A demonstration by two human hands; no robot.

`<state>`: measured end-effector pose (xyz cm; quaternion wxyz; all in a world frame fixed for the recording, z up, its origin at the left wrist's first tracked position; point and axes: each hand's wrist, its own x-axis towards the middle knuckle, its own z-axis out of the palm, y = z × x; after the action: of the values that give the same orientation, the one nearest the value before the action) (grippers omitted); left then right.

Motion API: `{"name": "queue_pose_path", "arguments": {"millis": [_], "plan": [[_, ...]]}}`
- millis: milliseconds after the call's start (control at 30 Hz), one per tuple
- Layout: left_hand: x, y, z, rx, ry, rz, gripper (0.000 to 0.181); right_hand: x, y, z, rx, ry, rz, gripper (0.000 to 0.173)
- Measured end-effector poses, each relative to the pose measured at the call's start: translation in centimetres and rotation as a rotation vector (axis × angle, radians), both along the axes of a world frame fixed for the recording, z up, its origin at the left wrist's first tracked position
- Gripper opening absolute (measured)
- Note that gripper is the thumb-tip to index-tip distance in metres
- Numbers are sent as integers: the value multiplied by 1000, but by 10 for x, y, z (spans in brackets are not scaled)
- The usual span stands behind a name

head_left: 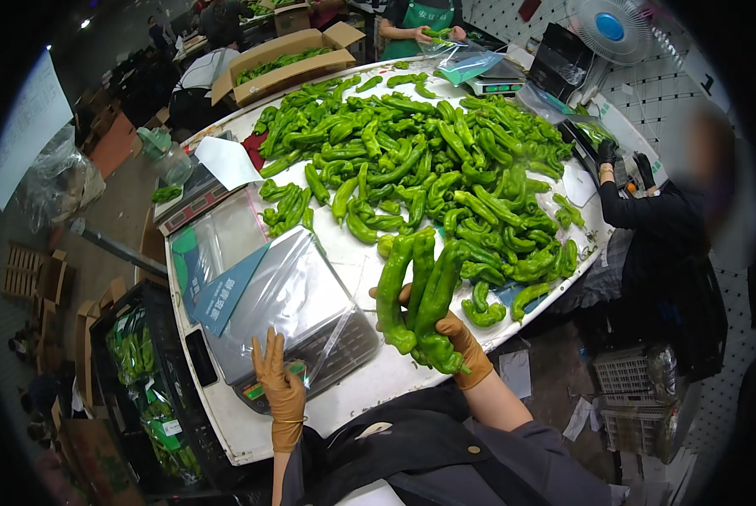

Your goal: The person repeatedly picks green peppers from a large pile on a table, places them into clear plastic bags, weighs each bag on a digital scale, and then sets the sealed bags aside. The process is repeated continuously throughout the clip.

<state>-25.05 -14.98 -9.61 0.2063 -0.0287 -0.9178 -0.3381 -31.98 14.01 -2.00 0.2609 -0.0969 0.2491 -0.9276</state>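
Observation:
My right hand, in a brown glove, holds a few long green peppers upright above the near edge of the white table. To the left, my left hand, gloved alike, is raised with its fingers up at the front of a digital weighing scale. A clear plastic bag with a blue-green printed panel lies over the scale's pan. Whether the left fingers touch the bag I cannot tell. A large heap of green peppers spreads beyond my hands, with a small pile near the bag.
A black crate with bagged peppers stands at the lower left. At the far edge is an open cardboard box of peppers. Co-workers handle peppers at the far side and at the right. A second scale sits left; a fan stands upper right.

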Motion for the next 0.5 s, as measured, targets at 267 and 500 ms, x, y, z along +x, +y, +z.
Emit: {"name": "queue_pose_path", "arguments": {"millis": [267, 500], "plan": [[0, 2, 0, 1, -1, 11, 84, 1, 0, -7, 109, 28, -8, 81], [-2, 4, 2, 30, 0, 14, 83, -5, 11, -9, 476, 135, 7, 78]]}}
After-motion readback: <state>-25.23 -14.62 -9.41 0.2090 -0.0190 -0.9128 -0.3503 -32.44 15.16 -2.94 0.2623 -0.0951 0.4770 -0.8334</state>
